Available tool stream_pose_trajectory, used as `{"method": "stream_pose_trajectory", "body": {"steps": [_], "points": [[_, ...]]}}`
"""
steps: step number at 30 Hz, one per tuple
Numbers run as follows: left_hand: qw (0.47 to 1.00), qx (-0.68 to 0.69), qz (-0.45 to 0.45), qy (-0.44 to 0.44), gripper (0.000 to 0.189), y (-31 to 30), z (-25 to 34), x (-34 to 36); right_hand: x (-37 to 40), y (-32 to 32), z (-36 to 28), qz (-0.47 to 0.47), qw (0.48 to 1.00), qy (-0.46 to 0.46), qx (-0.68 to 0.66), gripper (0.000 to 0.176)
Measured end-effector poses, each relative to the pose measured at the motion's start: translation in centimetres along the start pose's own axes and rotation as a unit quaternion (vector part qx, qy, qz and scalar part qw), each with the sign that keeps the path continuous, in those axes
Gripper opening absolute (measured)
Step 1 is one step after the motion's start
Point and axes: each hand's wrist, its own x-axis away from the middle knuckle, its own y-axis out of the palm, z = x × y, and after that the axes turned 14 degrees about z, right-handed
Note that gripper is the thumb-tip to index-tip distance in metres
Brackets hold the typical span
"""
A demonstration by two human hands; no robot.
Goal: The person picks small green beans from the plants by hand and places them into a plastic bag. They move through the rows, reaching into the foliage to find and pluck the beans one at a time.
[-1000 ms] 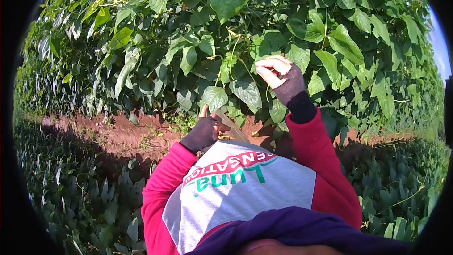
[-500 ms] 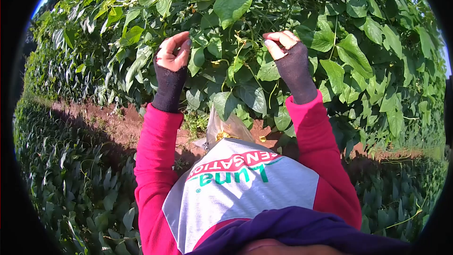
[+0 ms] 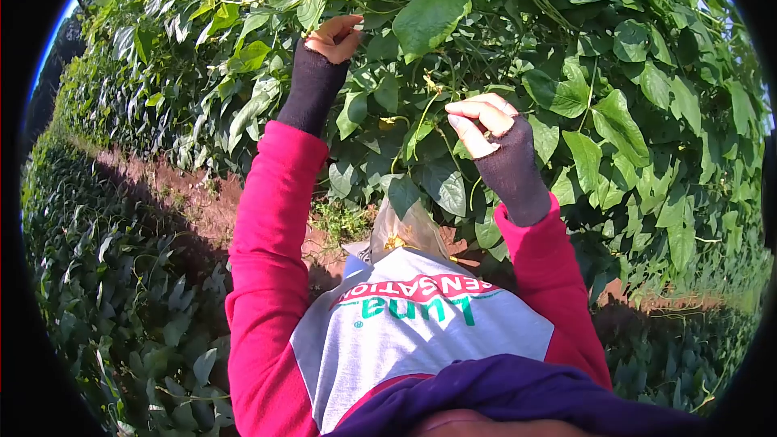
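Observation:
My left hand (image 3: pixel 334 39), in a dark fingerless glove, reaches up into the leafy vines (image 3: pixel 380 73). Its fingers are bent together beside a large green leaf (image 3: pixel 431 20), and whatever they hold, if anything, is hidden. Lower and to the right, my right hand (image 3: pixel 486 123), gloved the same way, has its thumb and fingertips drawn together in a pinch. Anything between them is too small to name. Close to its fingertips is a thin stem with a small yellowish flower or withered tip (image 3: pixel 435 83).
A clear plastic bag (image 3: pixel 407 231) with yellowish contents hangs or stands at my front, below the vines. Bare reddish soil (image 3: pixel 206 198) runs along the foot of the plants. Low, shaded foliage (image 3: pixel 121 291) grows to the left and behind.
My left hand has moved up and slightly right, further into the vines. My right hand sits a little lower, its thumb nearer the fingertips. The view has shifted slightly.

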Motion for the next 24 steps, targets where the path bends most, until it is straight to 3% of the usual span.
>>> {"method": "stream_pose_trajectory", "body": {"steps": [2,4,5,6,8,11,13,16,19,21,23,24], "points": [[0.999,-0.028,-0.008,0.025,0.026,-1.0,1.2,0.5,-0.1,0.7,-0.3,-0.011,0.999,-0.024,0.018,0.013],[0.971,-0.180,-0.057,0.147,0.024,-2.4,2.2,0.8,-0.2,1.6,-0.7,-0.014,0.999,-0.040,0.018,0.012],[0.968,-0.220,-0.065,0.105,0.023,-2.9,3.3,1.1,-0.3,2.1,-1.1,-0.018,0.999,-0.047,0.012,0.012],[0.953,-0.246,-0.079,0.158,0.020,-3.5,3.1,0.9,-0.3,2.8,-1.5,-0.021,0.998,-0.054,0.006,0.012],[0.934,-0.284,-0.114,0.182,0.017,-4.6,3.5,0.6,-0.1,4.2,-2.3,-0.019,0.997,-0.076,0.005,0.012],[0.930,-0.290,-0.174,0.143,0.020,-6.4,3.2,0.2,-0.1,6.2,-3.8,-0.041,0.999,-0.021,0.003,0.012],[0.928,-0.298,-0.196,0.110,0.022,-7.6,3.3,0.5,-0.4,8.0,-4.2,-0.039,0.998,-0.046,0.017,0.012],[0.924,-0.287,-0.197,0.157,0.019,-9.5,2.0,0.9,-0.3,10.7,-4.6,-0.033,0.997,-0.062,0.038,0.013],[0.941,-0.187,-0.202,0.195,0.013,-11.7,1.7,1.9,0.3,12.2,-4.8,0.000,0.999,0.018,0.029,0.012],[0.957,-0.085,-0.256,0.103,0.010,-12.9,0.8,4.5,0.6,12.1,-4.7,0.049,0.996,0.021,0.075,0.012],[0.940,-0.024,-0.341,0.011,0.011,-14.1,-0.7,7.6,1.3,11.6,-4.8,0.101,0.987,0.077,0.094,0.012],[0.924,-0.005,-0.383,-0.028,0.012,-14.7,-2.3,9.5,1.7,11.7,-4.9,0.143,0.985,0.051,0.075,0.012]]}}
